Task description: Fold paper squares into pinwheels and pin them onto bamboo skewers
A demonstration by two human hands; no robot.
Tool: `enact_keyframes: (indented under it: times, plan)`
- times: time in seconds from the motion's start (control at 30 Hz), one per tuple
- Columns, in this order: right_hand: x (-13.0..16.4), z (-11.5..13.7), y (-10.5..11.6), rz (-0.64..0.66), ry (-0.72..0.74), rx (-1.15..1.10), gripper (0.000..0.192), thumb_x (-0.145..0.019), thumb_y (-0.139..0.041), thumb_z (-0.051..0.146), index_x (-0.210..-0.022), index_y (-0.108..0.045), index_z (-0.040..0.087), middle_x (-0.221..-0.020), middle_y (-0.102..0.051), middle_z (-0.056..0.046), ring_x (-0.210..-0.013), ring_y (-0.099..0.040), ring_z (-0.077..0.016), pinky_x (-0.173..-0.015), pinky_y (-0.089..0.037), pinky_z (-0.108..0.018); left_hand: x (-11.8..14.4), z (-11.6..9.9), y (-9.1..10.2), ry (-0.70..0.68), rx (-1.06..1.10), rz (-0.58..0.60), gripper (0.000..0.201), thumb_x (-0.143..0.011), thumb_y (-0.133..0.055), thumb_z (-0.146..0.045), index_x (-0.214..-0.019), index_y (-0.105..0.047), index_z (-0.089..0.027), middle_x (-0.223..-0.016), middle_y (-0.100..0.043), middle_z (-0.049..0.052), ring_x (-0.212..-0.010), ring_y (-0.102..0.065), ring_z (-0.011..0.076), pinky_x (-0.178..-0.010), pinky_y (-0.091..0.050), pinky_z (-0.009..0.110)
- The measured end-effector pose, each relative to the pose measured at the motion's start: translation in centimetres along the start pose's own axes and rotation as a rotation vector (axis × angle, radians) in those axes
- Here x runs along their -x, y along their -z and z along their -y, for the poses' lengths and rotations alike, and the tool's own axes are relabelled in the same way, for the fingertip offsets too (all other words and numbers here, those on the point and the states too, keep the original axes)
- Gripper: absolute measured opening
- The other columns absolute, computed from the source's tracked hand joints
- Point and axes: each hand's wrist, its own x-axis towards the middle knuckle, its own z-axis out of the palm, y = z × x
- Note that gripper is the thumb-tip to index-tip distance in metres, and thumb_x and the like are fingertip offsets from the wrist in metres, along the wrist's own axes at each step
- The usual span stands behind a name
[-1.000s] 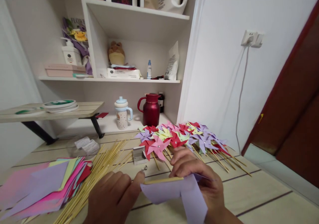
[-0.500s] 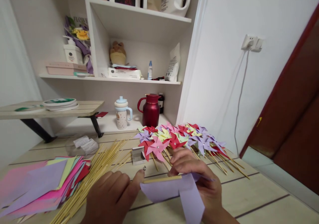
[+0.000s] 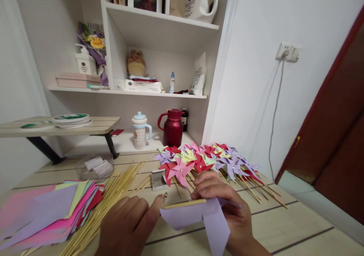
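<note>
Bright, even indoor light, soft shadows, sharp focus, wide-angle bending at the edges.

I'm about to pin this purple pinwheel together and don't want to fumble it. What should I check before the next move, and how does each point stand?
1. Purple paper held by the right hand: ok.
2. Stick lying along the paper's top edge: ok.
3. Pin at the left hand fingertip: ok, though firmness of grip cannot tell.
4. Pin lined up with the paper's centre: cannot tell.
5. Spare sticks lying close beside the left hand: ok.
6. Finished pinwheels apart from the hands: not ok, they sit right behind the right hand.
</note>
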Motion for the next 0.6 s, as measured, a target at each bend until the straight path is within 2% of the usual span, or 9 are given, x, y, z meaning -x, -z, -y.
enact_keyframes:
  times: [0.23,0.5,0.6]
  plan:
    - [-0.34,0.32,-0.12,0.005,0.007,-0.016,0.007,-0.088,-0.066,0.03,-0.093,-0.069,0.026,-0.074,-0.072,-0.004,-0.076,-0.063,-0.022,-0.076,-0.049,-0.041,0.08,-0.17,-0.2,-0.012,-0.015,0.022,0.025,-0.099,-0.039,-0.018,-0.095,-0.063,-0.021,-0.054,-0.049,-0.006,-0.051,-0.039,0.0122,-0.054,-0.023,0.03]
    - [-0.09,0.4,0.32,0.042,-0.022,0.017,0.005,-0.089,-0.063,0.026,-0.087,-0.068,0.025,-0.074,-0.071,-0.004,-0.077,-0.063,-0.0227,-0.077,-0.047,-0.042,0.69,-0.21,-0.42,0.001,0.006,0.076,0.029,-0.099,-0.035,-0.017,-0.104,-0.063,-0.022,-0.057,-0.051,-0.005,-0.054,-0.041,0.0127,-0.055,-0.025,0.03]
    - [-0.04,0.41,0.3,0.026,-0.054,0.059,0.006,-0.088,-0.063,0.022,-0.084,-0.066,0.024,-0.072,-0.068,-0.003,-0.079,-0.061,-0.0224,-0.076,-0.046,-0.04,0.5,-0.45,-0.45,-0.007,0.008,0.056,0.029,-0.099,-0.034,-0.015,-0.104,-0.062,-0.02,-0.057,-0.052,-0.004,-0.054,-0.041,0.0129,-0.055,-0.025,0.03]
